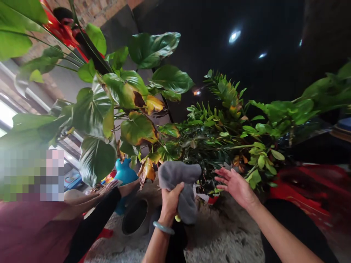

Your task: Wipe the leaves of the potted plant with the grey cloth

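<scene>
My left hand (170, 200), with a pale green bangle on the wrist, is closed round a grey cloth (179, 182) held up in front of the plants. My right hand (236, 186) is open, fingers spread, reaching toward the small-leaved plant (219, 138), and holds nothing. A big-leaved plant (120, 106) with yellow and brown patches on some leaves rises to the left of the cloth.
Another person in a dark red top sits at lower left; their arms (101, 193) reach toward the plants. A blue jug-like vessel (124, 173) and a round grey pot (135, 217) stand below the leaves. A red object (301, 190) lies at right. A pale shaggy rug covers the floor.
</scene>
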Demonstrator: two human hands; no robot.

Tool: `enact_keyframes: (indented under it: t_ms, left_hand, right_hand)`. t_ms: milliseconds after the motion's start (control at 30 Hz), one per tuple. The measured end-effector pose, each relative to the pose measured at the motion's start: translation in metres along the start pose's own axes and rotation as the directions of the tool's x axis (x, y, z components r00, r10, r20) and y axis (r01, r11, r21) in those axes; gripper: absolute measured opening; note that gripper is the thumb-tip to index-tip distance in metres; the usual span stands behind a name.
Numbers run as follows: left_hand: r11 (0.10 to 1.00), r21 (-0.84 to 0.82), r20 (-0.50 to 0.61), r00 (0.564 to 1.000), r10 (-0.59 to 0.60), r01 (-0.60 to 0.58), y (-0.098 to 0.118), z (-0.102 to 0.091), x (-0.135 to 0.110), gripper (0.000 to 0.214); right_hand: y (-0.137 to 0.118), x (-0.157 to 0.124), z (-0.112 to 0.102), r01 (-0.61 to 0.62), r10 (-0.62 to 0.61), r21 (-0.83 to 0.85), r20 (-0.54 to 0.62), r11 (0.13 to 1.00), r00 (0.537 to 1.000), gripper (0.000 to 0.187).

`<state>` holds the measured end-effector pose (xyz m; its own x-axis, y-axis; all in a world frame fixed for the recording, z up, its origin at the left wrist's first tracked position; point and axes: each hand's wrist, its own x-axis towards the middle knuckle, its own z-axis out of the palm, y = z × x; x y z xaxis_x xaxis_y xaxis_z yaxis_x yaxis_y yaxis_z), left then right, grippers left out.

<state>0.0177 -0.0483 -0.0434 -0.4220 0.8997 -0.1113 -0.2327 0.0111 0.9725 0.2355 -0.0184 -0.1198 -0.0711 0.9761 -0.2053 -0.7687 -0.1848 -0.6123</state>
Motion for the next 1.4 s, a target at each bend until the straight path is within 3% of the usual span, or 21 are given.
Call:
enact_keyframes:
  t_ms: [100,200,300,367,467,633,833,1000,1067,1167,1267,1333,1400]
  left_hand:
    - [0.991,-0.025,-0.086,0.988,0.130,-0.132,0.033,0.021,0.006,0.051]
    - [0.987,-0.072,-0.033,0.990,0.138,-0.140,0.032,0.040,0.006,0.051]
    - [0.999,-0.022,0.114,0.993,-0.043,0.045,0.000,0.044,-0.005,0.057]
    - [0.982,0.041,0.212,0.958,-0.191,0.187,-0.021,0.037,-0.016,0.062]
    - [0.962,0.065,0.308,0.912,-0.271,0.264,-0.026,0.026,-0.025,0.061]
    - [0.994,0.019,0.225,0.969,-0.105,0.104,0.015,0.033,-0.011,0.067]
    - [0.994,0.037,0.242,0.964,-0.107,0.101,0.042,0.056,-0.008,0.069]
    - [0.975,-0.154,0.253,0.947,0.198,-0.162,0.082,0.106,0.000,0.060]
    - [0.955,-0.218,0.254,0.933,0.255,-0.202,0.081,0.126,0.008,0.054]
    - [0.987,-0.130,0.333,0.934,0.131,-0.092,0.047,0.133,0.012,0.048]
    - [0.980,0.155,0.376,0.910,-0.174,0.124,0.005,0.112,0.004,0.044]
    - [0.951,0.237,0.342,0.899,-0.274,0.200,-0.003,0.096,-0.003,0.045]
    - [0.969,0.169,0.345,0.910,-0.229,0.179,0.011,0.090,-0.008,0.049]
  right_hand:
    - [0.000,0.000,0.002,0.048,-0.048,0.048,0.008,0.998,0.999,0.034]
    - [0.000,0.002,-0.002,0.051,-0.051,0.053,0.001,0.997,0.999,0.036]
    - [0.000,0.005,-0.012,-0.024,0.024,0.002,-0.082,1.000,0.996,0.032]
    - [-0.003,0.006,-0.019,-0.055,0.051,-0.018,-0.158,0.998,0.986,0.027]
    - [-0.012,0.008,-0.025,0.043,-0.042,-0.001,-0.210,0.999,0.977,0.022]
    - [-0.032,0.021,-0.016,0.251,-0.246,0.000,-0.192,0.968,0.950,0.018]
    - [-0.026,0.033,-0.001,0.218,-0.225,-0.075,-0.111,0.973,0.968,0.018]
    - [-0.019,0.029,-0.001,0.127,-0.130,-0.049,-0.053,0.991,0.990,0.014]
    - [-0.019,0.025,-0.004,0.107,-0.108,-0.015,-0.076,0.994,0.991,0.022]
    - [-0.020,0.019,-0.010,0.075,-0.071,0.035,-0.119,0.997,0.990,0.036]
    - [-0.018,0.014,-0.015,0.005,0.007,0.063,-0.191,0.998,0.982,0.036]
    - [-0.017,0.011,-0.017,-0.044,0.059,0.069,-0.229,0.997,0.972,0.032]
    - [-0.018,0.007,-0.018,-0.088,0.098,0.049,-0.241,0.995,0.966,0.033]
